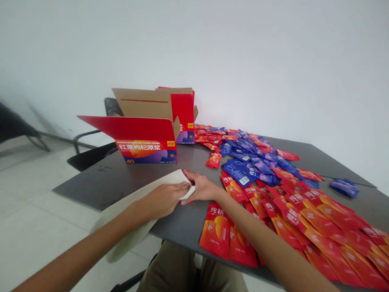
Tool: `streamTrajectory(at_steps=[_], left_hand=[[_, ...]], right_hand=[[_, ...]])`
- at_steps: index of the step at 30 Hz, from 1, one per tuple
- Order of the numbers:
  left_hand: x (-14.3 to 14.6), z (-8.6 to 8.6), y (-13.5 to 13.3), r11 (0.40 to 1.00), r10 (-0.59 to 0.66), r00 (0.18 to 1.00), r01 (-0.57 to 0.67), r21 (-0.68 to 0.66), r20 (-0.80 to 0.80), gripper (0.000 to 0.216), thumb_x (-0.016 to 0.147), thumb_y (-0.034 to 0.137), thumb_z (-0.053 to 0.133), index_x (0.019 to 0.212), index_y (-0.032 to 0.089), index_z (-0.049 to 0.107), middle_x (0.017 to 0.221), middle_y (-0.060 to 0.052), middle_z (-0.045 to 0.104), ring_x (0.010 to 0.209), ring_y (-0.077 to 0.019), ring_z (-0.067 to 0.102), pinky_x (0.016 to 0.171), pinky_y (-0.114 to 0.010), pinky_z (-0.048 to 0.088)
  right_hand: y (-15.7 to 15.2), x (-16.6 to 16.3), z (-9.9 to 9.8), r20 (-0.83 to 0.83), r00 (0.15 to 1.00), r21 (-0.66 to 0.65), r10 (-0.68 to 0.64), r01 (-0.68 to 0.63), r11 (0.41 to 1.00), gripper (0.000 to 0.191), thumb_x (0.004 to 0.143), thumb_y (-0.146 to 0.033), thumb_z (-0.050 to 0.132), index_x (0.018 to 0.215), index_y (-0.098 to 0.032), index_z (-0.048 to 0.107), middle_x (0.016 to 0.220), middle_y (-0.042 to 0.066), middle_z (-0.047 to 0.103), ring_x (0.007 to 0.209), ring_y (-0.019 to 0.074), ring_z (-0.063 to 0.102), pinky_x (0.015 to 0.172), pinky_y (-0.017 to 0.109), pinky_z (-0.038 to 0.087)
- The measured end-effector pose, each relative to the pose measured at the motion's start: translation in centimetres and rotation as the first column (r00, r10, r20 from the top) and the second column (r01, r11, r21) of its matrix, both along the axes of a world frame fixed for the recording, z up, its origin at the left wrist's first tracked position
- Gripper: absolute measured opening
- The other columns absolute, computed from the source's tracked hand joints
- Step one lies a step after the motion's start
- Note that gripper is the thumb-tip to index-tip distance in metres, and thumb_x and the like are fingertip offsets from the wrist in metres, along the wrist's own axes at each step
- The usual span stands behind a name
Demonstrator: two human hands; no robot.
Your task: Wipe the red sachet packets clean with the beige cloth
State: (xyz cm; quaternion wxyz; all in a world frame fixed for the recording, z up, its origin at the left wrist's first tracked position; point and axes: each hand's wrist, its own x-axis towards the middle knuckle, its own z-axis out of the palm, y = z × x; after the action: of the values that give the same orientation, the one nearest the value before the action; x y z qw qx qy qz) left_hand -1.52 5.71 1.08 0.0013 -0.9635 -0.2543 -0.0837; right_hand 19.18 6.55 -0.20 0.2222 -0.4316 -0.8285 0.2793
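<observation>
My left hand [165, 198] is closed on a long off-white cloth [130, 227], which hangs off the near table edge to the left. My right hand [202, 187] meets it at the cloth's end, fingers and thumb curled round a red pouch of which only small red bits show; the cloth and fingers hide the rest. Right of my hands lie many red pouches [215, 231] with orange fruit prints, overlapping in rows. Behind them is a heap of blue pouches [240, 171] mixed with red ones. A single red pouch [213, 160] lies just beyond my right hand.
An open red carton [146, 152] with raised flaps stands at the table's back left, with a second carton [184, 111] behind it. One blue pouch [344, 187] lies apart at the right. Black chairs [91, 156] stand left of the dark table [142, 178], and a wall rises behind.
</observation>
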Motion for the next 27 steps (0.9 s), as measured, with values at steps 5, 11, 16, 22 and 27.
streamTrajectory(at_steps=[5, 11, 16, 22, 27], left_hand=[[0.1, 0.4, 0.3, 0.986, 0.164, 0.986, -0.164, -0.004, -0.007, 0.049, 0.087, 0.007, 0.037, 0.134, 0.013, 0.046, 0.132, -0.013, 0.058, 0.109, -0.0224, 0.063, 0.097, -0.035, 0.047], [0.5, 0.3, -0.4, 1.0, 0.016, 1.0, -0.016, 0.005, -0.013, 0.047, 0.086, 0.009, 0.042, 0.133, 0.011, 0.047, 0.14, -0.013, 0.05, 0.128, -0.0196, 0.048, 0.109, -0.031, 0.035], [0.4, 0.7, 0.3, 0.975, 0.22, 0.975, -0.22, 0.008, -0.027, 0.046, 0.087, 0.007, 0.038, 0.132, 0.013, 0.048, 0.127, -0.014, 0.061, 0.102, -0.0218, 0.066, 0.094, -0.034, 0.048], [0.6, 0.3, 0.0, 1.0, -0.005, 1.0, 0.005, -0.004, 0.01, 0.046, 0.086, 0.009, 0.043, 0.131, 0.012, 0.048, 0.139, -0.012, 0.051, 0.129, -0.0192, 0.047, 0.109, -0.031, 0.034], [0.7, 0.6, 0.7, 0.976, 0.216, 0.976, -0.216, -0.008, -0.023, 0.046, 0.085, 0.007, 0.039, 0.129, 0.014, 0.049, 0.122, -0.013, 0.064, 0.101, -0.0211, 0.066, 0.092, -0.033, 0.048]], right_hand=[[-0.2, -0.1, 0.3, 0.007, 1.0, 0.005, -0.027, 0.027, 1.0, 0.111, 0.05, -0.059, 0.08, 0.142, -0.016, 0.037, 0.145, 0.016, 0.044, 0.133, 0.032, 0.043, 0.112, 0.046, 0.029], [-0.2, -0.2, 0.4, -0.001, 1.0, 0.003, -0.001, 0.001, 1.0, 0.116, 0.045, -0.057, 0.082, 0.143, -0.013, 0.036, 0.142, 0.017, 0.047, 0.13, 0.0328, 0.046, 0.11, 0.044, 0.034], [-0.1, -0.1, 0.1, -0.034, 0.999, -0.001, -0.027, 0.027, 1.0, 0.105, 0.049, -0.055, 0.081, 0.14, -0.021, 0.042, 0.143, 0.012, 0.047, 0.132, 0.0321, 0.044, 0.113, 0.047, 0.027], [0.0, 0.0, 0.0, -0.019, 1.0, -0.003, -0.011, 0.011, 1.0, 0.116, 0.044, -0.054, 0.083, 0.143, -0.017, 0.036, 0.142, 0.014, 0.048, 0.13, 0.0323, 0.046, 0.11, 0.045, 0.033], [-0.1, 0.0, 0.1, -0.002, 0.999, -0.022, -0.055, 0.055, 0.998, 0.114, 0.049, -0.058, 0.08, 0.144, -0.018, 0.034, 0.145, 0.015, 0.044, 0.132, 0.033, 0.043, 0.112, 0.046, 0.029]])
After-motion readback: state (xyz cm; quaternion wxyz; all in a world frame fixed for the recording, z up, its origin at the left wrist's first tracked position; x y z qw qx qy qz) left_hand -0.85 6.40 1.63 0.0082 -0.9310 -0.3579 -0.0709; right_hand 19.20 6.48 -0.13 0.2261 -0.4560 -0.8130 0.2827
